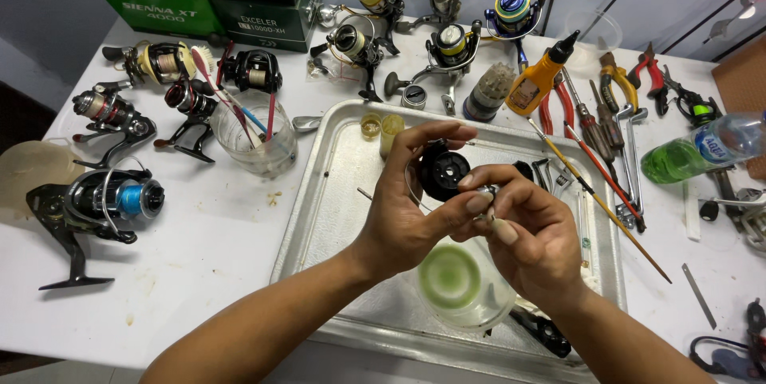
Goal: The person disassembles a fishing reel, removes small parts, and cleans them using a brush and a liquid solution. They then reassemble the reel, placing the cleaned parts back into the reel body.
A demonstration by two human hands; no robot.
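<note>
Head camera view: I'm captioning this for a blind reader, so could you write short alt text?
Two hands, left hand and right hand, hold a black reel part above a metal tray on a white table. Fishing reels, a cup of brushes, pliers and an orange oil bottle surround it.

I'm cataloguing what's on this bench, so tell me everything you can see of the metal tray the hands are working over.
The metal tray is a shallow, rectangular, silvery pan with rounded corners and a rolled rim, dull and scuffed. It lies flat on the white table, slightly askew. Inside it are two small yellowish cups, a clear tub with green contents and small dark parts. The left hand and right hand hover above it, holding a black reel part.
</note>
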